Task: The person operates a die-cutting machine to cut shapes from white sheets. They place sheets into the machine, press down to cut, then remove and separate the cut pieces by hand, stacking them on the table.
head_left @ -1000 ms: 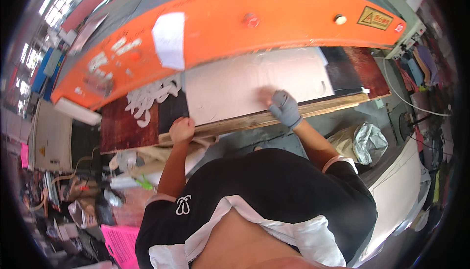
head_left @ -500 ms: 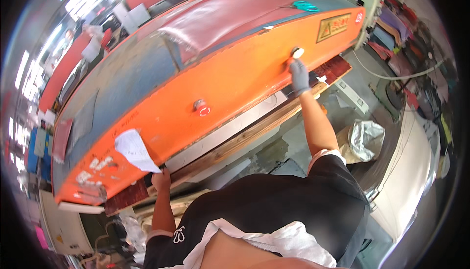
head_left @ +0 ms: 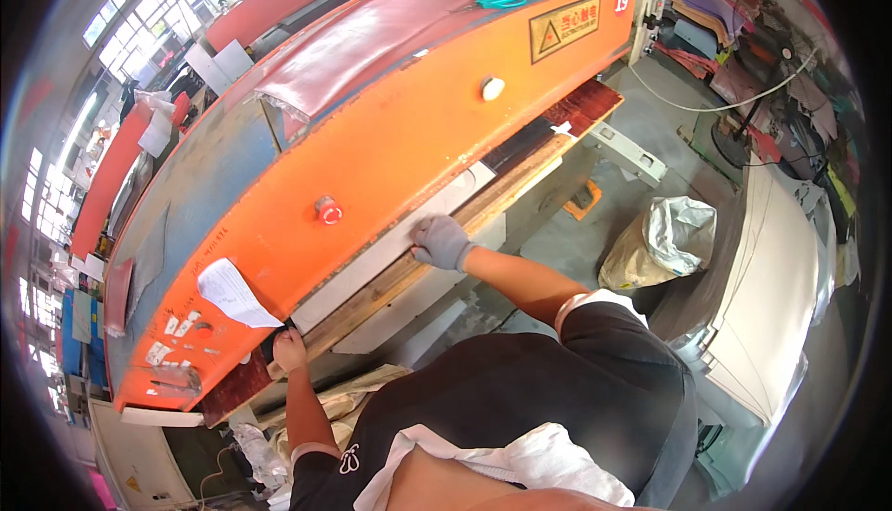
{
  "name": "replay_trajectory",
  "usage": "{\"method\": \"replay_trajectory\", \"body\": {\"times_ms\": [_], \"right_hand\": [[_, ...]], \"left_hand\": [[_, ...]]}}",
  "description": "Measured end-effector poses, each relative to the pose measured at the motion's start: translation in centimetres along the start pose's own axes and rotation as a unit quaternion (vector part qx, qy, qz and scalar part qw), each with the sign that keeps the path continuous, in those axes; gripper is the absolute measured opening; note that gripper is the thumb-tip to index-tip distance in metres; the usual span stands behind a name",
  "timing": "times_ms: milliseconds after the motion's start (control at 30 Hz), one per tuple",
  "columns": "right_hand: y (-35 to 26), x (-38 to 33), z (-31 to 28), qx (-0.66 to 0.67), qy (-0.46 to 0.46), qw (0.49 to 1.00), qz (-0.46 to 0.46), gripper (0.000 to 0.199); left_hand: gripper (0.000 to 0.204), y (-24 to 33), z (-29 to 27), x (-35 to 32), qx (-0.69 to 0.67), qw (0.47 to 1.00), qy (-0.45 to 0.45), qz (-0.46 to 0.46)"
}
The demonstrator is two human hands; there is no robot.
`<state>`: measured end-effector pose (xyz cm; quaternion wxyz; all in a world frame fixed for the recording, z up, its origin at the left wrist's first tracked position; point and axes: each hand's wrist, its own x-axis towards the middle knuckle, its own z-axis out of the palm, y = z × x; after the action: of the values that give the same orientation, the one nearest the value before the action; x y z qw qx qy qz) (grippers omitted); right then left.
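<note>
A long orange machine beam [head_left: 409,130] spans the scene, with a wooden board [head_left: 372,293] and a pale flat sheet [head_left: 372,265] low beneath its edge. My right hand [head_left: 441,242], in a grey glove, is at the board's edge beside the sheet, its fingers curled; what they grip is hidden. My bare left hand [head_left: 289,350] is closed at the board's left end, next to a dark piece under the beam; its grip is too small to make out. Above it, a white paper [head_left: 232,294] hangs on the beam. A white round button [head_left: 492,89] and a red button [head_left: 328,211] stick out of the beam.
On the machine's top lie a glossy reddish sheet [head_left: 344,42] and teal-handled scissors [head_left: 500,0]. To the right stand an open sack [head_left: 683,232] and a stack of pale sheets [head_left: 767,297]. A floor fan [head_left: 739,135] and coloured material piles are farther back.
My right hand has left the white button and come down left to the wooden board's edge. My left hand stays near the board's left end. The view has shifted a little.
</note>
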<state>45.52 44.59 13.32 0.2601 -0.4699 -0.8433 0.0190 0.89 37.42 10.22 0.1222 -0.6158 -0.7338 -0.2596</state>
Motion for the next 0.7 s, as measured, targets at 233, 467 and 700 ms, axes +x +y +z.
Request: {"method": "replay_trajectory", "body": {"times_ms": [233, 467, 700], "right_hand": [[-4.6, -4.8, 0.3, 0.007, -0.028, 0.999, 0.031, 0.032], [-15.5, -13.5, 4.6, -0.051, -0.017, 0.997, 0.053, 0.028], [-23.4, -22.0, 7.0, -0.01, 0.042, 0.995, 0.087, 0.02]], "left_hand": [[0.031, -2.7, -2.6, -6.3, 0.014, 0.997, -0.064, 0.045], [0.029, -9.7, -6.7, -17.1, 0.029, 0.992, -0.119, -0.031], [0.028, -12.2, -10.1, -26.5, -0.011, 0.985, -0.165, -0.05]]}}
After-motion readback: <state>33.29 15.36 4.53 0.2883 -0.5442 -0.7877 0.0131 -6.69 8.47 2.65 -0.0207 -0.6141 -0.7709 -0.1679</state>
